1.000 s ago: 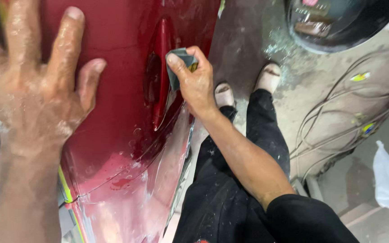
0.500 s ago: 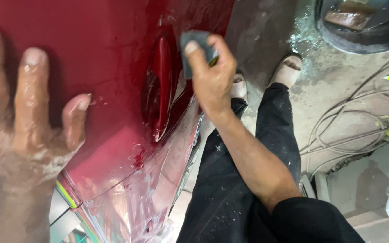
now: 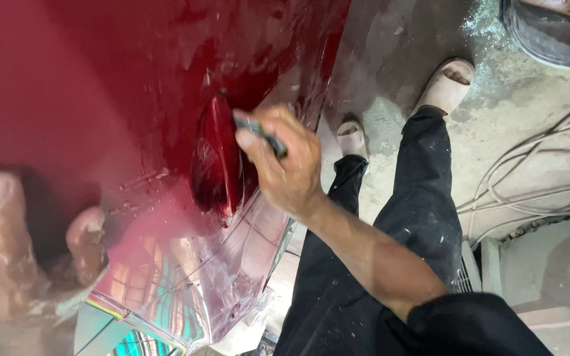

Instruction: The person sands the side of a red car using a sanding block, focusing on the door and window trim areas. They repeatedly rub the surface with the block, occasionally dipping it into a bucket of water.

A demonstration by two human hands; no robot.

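At centre frame, the right hand [image 3: 285, 168] pinches a thin grey sanding pad [image 3: 260, 134] against a wet red car panel [image 3: 133, 86]. It looks light, flexible and slippery, best held by its edges. The left hand [image 3: 28, 264] lies flat, lower left, holding nothing.

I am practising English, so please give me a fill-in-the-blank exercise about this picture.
1. The right hand presses a small dark pad against the ____ car panel.
2. The left hand lies flat on the panel and holds ____.
3. Cables lie on the ____.

Missing words: red; nothing; floor
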